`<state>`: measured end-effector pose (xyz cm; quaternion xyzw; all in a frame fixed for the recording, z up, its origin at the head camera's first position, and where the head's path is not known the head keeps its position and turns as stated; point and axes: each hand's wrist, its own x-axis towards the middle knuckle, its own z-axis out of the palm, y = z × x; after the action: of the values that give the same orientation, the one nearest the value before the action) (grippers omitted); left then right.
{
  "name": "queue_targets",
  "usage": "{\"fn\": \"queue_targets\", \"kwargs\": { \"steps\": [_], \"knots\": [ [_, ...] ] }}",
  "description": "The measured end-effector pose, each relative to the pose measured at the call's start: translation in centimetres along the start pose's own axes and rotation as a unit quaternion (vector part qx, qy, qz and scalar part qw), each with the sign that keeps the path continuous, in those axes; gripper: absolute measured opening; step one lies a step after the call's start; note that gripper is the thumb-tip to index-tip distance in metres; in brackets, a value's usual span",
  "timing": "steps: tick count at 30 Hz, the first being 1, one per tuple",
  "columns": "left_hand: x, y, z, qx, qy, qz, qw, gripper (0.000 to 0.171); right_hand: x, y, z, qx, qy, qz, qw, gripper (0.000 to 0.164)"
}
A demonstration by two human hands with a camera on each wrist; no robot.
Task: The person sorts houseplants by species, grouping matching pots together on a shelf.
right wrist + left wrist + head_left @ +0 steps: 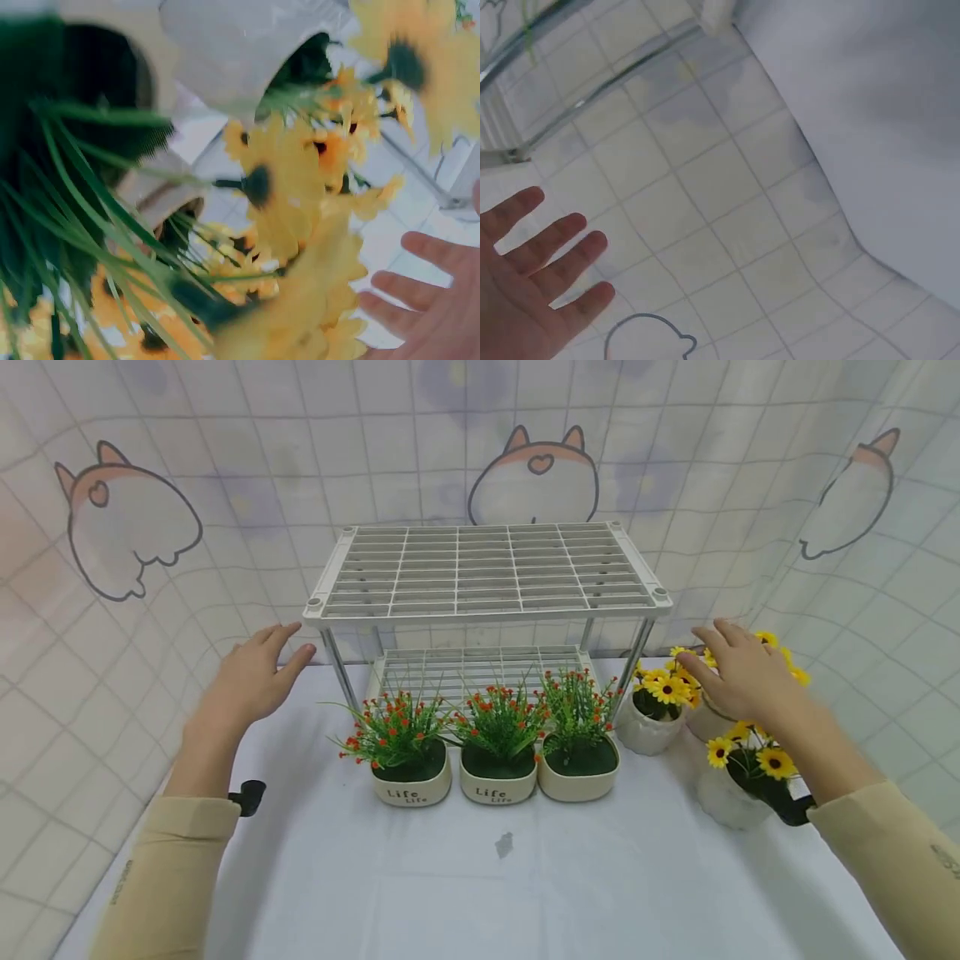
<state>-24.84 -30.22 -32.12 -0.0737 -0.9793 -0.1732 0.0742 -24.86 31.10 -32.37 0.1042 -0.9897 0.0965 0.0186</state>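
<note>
A white two-tier wire rack [487, 612] stands at the back of the table. My left hand [255, 675] hovers by its left front corner, fingers extended and holding nothing; the left wrist view shows the spread fingers [559, 259] beside a metal post. On the other side, my right hand [742, 672] is raised above potted yellow flowers [670, 687], its fingers stretched toward the rack. Yellow petals [285, 202] fill much of the right wrist view near that hand. Three cream pots [498, 785] with red-flowered green plants [498, 722] stand in a row before the rack.
White pots [651, 727] of yellow flowers cluster right of the rack, one of them [731, 797] nearer the front under the right forearm. A grid-patterned curtain [247, 510] with cartoon animals hangs behind and at both sides. White cloth [450, 877] covers the table, with a small grey patch [504, 845].
</note>
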Motion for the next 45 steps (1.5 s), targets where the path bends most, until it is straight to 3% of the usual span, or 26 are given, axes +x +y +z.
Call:
{"fn": "queue_targets", "kwargs": {
  "steps": [5, 7, 9, 15, 18, 24, 28, 31, 35, 40, 45],
  "knots": [
    [-0.6, 1.7, -0.1, -0.097, 0.088, 0.007, 0.9914, 0.069, -2.0, -1.5, 0.9, 0.046, 0.084, -0.036, 0.995, 0.063],
    [-0.7, 2.3, -0.1, -0.149, 0.112, 0.011, 0.9823, 0.066, -2.9, -2.2, 1.2, 0.063, 0.104, -0.047, 0.992, 0.056],
    [-0.7, 2.8, -0.2, -0.216, 0.126, 0.022, 0.9679, 0.062, -3.7, -2.8, 1.7, 0.081, 0.118, -0.065, 0.987, 0.047],
    [-0.8, 4.1, 0.1, -0.389, 0.103, 0.040, 0.9146, 0.053, -5.4, -4.6, 3.6, 0.124, 0.132, -0.118, 0.976, 0.027],
    [-0.8, 4.5, 0.3, -0.434, 0.091, 0.040, 0.8953, 0.054, -6.2, -5.3, 4.7, 0.134, 0.108, -0.129, 0.977, 0.023],
    [-0.6, 4.9, 0.5, -0.495, 0.085, 0.035, 0.8640, 0.058, -7.4, -6.3, 6.7, 0.169, 0.051, -0.136, 0.975, 0.020],
    [-0.6, 5.1, 0.6, -0.511, 0.091, 0.025, 0.8546, 0.059, -7.6, -6.5, 8.1, 0.213, 0.029, -0.150, 0.965, 0.023],
    [-0.6, 5.2, 0.6, -0.508, 0.094, 0.018, 0.8559, 0.059, -7.7, -6.7, 9.2, 0.242, 0.007, -0.150, 0.959, 0.038],
    [-0.3, 5.4, 0.6, -0.506, 0.101, 0.007, 0.8568, 0.054, -7.5, -7.1, 10.3, 0.262, -0.014, -0.125, 0.957, 0.062],
    [0.0, 5.5, 0.5, -0.527, 0.105, -0.006, 0.8432, 0.041, -6.9, -7.5, 11.4, 0.284, -0.015, -0.094, 0.954, 0.078],
    [-0.1, 5.6, 0.6, -0.530, 0.103, -0.013, 0.8417, 0.037, -6.4, -7.2, 12.4, 0.321, -0.040, -0.071, 0.944, 0.093]
  ]
}}
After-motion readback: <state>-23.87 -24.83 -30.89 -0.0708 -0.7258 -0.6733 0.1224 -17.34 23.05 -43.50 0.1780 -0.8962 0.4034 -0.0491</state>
